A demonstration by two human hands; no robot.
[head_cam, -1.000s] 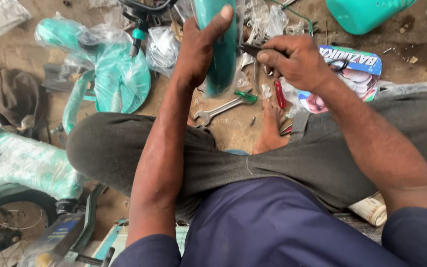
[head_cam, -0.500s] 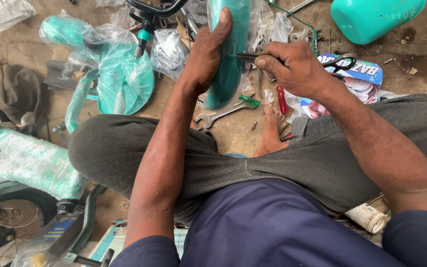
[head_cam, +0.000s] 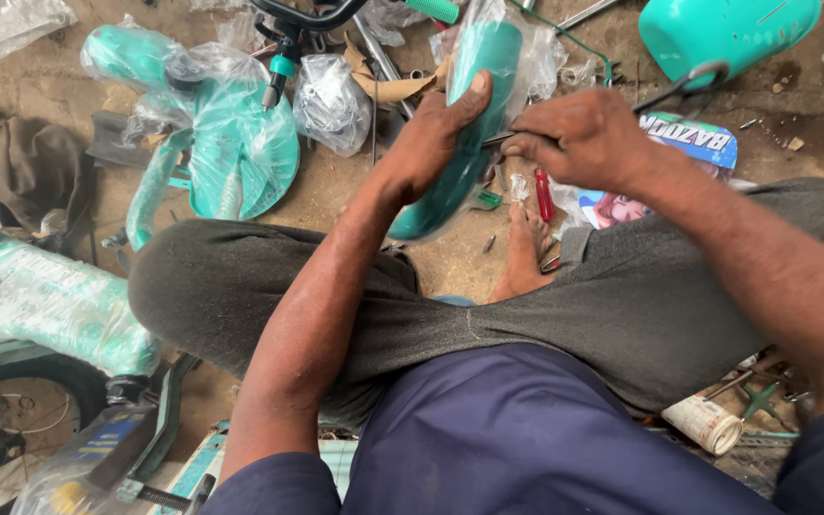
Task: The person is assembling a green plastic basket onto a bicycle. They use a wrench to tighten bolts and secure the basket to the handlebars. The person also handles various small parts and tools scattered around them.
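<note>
Two bare hands work together over the crossed legs of a person sitting on a dirt floor. One, the left hand [head_cam: 436, 143], is wrapped around a long curved teal mudguard of glossy metal or plastic [head_cam: 464, 124], thumb on top and fingers closed under its edge, so the piece stands steeply tilted with its lower end near the bare foot [head_cam: 525, 250] and its upper end still partly in clear plastic wrap. Against the mudguard's right edge the right hand [head_cam: 588, 143] is closed in a pinch on a thin dark metal tool or rod [head_cam: 498, 140]; I cannot tell exactly what kind it is.

By the look of it, the work in hand is fitting or fastening something at that edge, with the left hand steadying the part. My judgement is that the next move calls for a firm hold on the mudguard and careful pressure at the small contact point, so the tool does not slip toward the fingers.

Around them lie a red-handled screwdriver [head_cam: 545, 194] on the ground just beside the foot, a teal chain cover wrapped in plastic film [head_cam: 240, 153] off to the left, a wrapped teal bicycle frame [head_cam: 40, 305] at the left edge, and a teal plastic basket [head_cam: 727, 33] at the top right
</note>
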